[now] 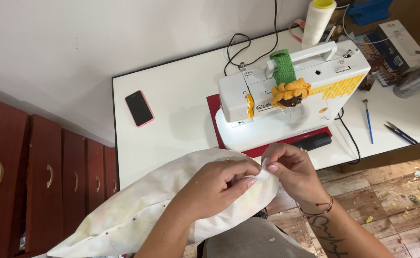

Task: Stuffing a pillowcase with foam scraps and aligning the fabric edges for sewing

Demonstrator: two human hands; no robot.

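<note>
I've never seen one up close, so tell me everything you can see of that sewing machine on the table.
The sewing machine is white, seemingly plastic, with a yellow patterned panel and a white carry handle on top. A green knitted band with a yellow sunflower pincushion wraps around its body. Its lamp is lit over the needle area. It stands upright on a red mat on the white table, with a black cable running from its side. Neither hand touches it.

My one view comes from the head camera, looking steeply down, close over my hands (262, 177), with the desk (181, 95) just beyond them.
</note>
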